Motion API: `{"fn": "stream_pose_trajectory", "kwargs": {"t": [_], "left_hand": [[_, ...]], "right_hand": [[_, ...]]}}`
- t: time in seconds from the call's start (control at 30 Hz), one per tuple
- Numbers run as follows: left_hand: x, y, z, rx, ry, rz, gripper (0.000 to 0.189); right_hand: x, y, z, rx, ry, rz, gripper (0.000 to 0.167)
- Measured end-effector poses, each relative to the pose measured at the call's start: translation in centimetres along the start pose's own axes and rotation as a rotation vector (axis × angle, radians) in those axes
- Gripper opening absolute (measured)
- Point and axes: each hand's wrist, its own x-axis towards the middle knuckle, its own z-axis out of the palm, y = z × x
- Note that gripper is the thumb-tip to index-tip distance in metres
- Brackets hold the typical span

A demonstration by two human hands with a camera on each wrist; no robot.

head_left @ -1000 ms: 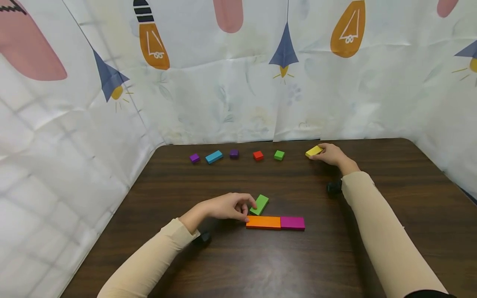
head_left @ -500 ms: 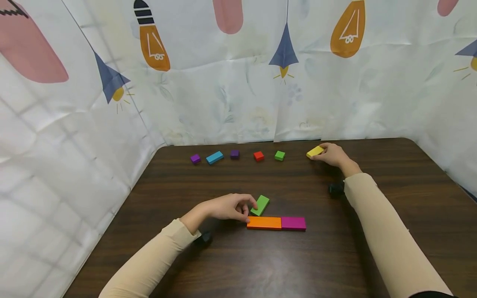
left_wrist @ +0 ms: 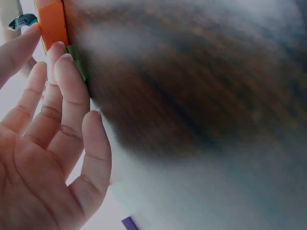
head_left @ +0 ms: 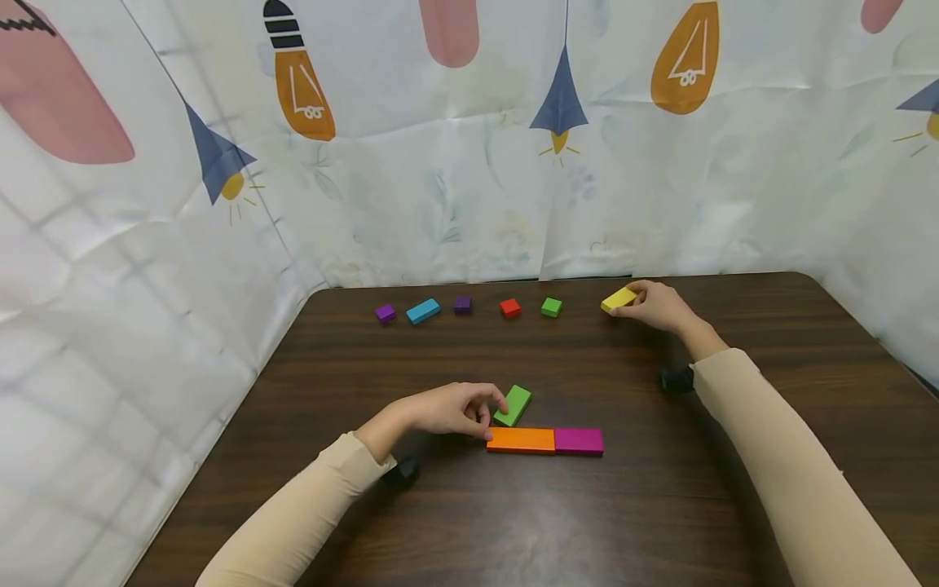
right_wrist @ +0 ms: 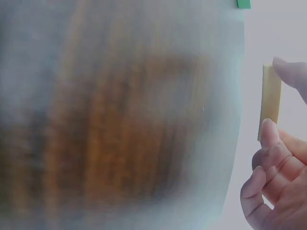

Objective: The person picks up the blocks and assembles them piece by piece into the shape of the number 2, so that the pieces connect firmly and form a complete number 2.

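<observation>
Five small blocks sit left of the yellow block, pinched in the right hand's grip by the worktop's far edge; left hand, fingers loosely spread, touches the orange block.

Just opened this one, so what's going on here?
A person is using both hands at a dark table. The right hand pinches a yellow block near the far edge. The left hand is at the left end of an orange block, which lies end to end with a magenta block; a long green block lies just beyond the orange one.
</observation>
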Motion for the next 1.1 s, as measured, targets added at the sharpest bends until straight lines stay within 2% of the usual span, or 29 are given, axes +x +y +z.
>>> {"fn": "stream_pose_trajectory", "kwargs": {"t": [0.53,1.1], "left_hand": [[0.0,0.0,0.1,-0.006,-0.002,0.000,0.032],[-0.1,-0.1,0.2,-0.014,0.012,-0.006,0.032]], "right_hand": [[-1.8,-1.0,0.2,0.012,-0.005,-0.059,0.079],[-3.4,-2.9,1.5,-0.001,-0.007,-0.145,0.069]]}}
